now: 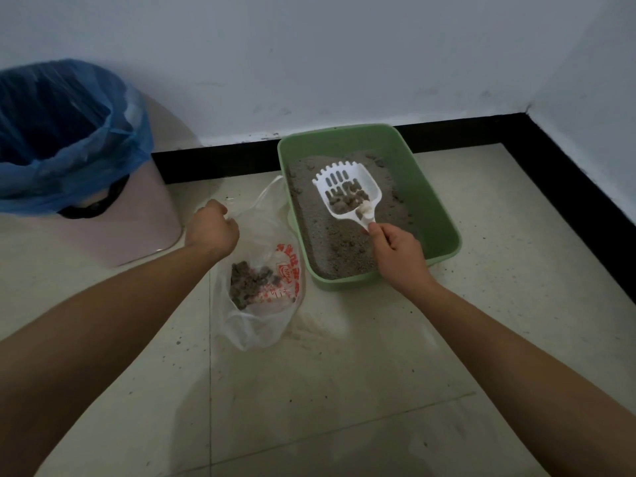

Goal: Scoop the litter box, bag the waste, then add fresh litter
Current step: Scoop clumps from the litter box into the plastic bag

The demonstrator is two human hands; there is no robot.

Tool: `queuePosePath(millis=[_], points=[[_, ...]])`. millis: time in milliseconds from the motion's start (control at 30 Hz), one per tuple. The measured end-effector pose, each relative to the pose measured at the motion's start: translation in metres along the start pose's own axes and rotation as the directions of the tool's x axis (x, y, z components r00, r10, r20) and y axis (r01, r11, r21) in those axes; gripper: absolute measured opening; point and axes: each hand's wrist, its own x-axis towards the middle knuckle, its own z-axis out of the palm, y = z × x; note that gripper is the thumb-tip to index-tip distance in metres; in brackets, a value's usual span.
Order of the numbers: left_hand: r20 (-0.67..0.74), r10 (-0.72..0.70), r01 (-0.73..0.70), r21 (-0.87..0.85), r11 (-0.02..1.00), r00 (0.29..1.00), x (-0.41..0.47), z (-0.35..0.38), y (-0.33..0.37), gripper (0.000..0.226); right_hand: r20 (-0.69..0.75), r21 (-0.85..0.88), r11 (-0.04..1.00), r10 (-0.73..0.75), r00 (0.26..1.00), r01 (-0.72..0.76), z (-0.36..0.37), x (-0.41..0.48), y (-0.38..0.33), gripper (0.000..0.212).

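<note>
A green litter box (434,201) full of grey litter stands on the floor by the wall. My right hand (399,256) grips the handle of a white slotted scoop (347,187), which is held over the litter with dark clumps in its bowl. Left of the box lies a clear plastic bag (261,290) with red print and a pile of dark clumps inside. My left hand (213,228) pinches the bag's upper edge and holds it open.
A pink bin (130,228) lined with a blue bag stands at the left against the wall. A black skirting strip (220,161) runs along both walls into the corner at the right. Litter grains speckle the pale floor tiles around the bag.
</note>
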Motion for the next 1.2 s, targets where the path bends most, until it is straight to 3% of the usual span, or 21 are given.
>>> queuePosePath(millis=[233,333,400,467,533,600,733,867,967,1100,1200], points=[[-0.019,-0.047,0.045,-0.110,0.993,0.999,0.004,-0.002,-0.002,0.031,0.042,-0.037,0.998,-0.058,0.997,0.060,0.008,-0.015,-0.018,0.039],[0.007,-0.089,0.089,-0.184,0.979,0.996,0.006,-0.007,-0.006,0.026,0.159,-0.179,0.969,-0.140,0.977,0.169,0.015,-0.029,-0.037,0.025],[0.018,-0.116,0.117,-0.216,0.969,0.993,0.008,-0.009,-0.009,0.022,0.288,-0.406,0.844,-0.245,0.926,0.350,0.021,-0.040,-0.049,0.023],[0.020,-0.138,0.138,-0.233,0.963,0.990,0.007,-0.011,-0.011,0.017,0.391,-0.552,0.654,-0.345,0.853,0.517,0.030,-0.048,-0.055,0.034],[0.011,-0.145,0.143,-0.235,0.961,0.989,0.006,-0.011,-0.011,0.012,0.450,-0.610,0.518,-0.397,0.800,0.600,0.036,-0.053,-0.056,0.041],[0.006,-0.148,0.145,-0.235,0.961,0.989,0.005,-0.011,-0.011,0.008,0.463,-0.633,0.450,-0.431,0.774,0.630,0.036,-0.051,-0.057,0.046],[0.013,-0.157,0.156,-0.249,0.956,0.987,0.003,-0.010,-0.011,0.009,0.453,-0.627,0.455,-0.448,0.771,0.632,0.020,-0.041,-0.067,0.048],[0.021,-0.141,0.142,-0.273,0.952,0.990,0.005,-0.010,-0.001,0.011,0.348,-0.632,0.524,-0.467,0.813,0.571,0.002,-0.023,-0.067,0.046],[0.006,-0.127,0.122,-0.302,0.945,0.992,0.008,-0.008,0.007,0.010,0.269,-0.627,0.534,-0.535,0.801,0.567,-0.005,-0.011,-0.058,0.047],[0.015,-0.148,0.145,-0.338,0.930,0.989,0.011,-0.003,0.012,0.014,0.364,-0.598,0.443,-0.593,0.719,0.668,-0.006,-0.005,-0.051,0.050],[-0.007,-0.163,0.152,-0.312,0.938,0.987,0.013,0.001,0.015,0.019,0.360,-0.591,0.474,-0.570,0.739,0.653,-0.007,-0.003,-0.045,0.050]])
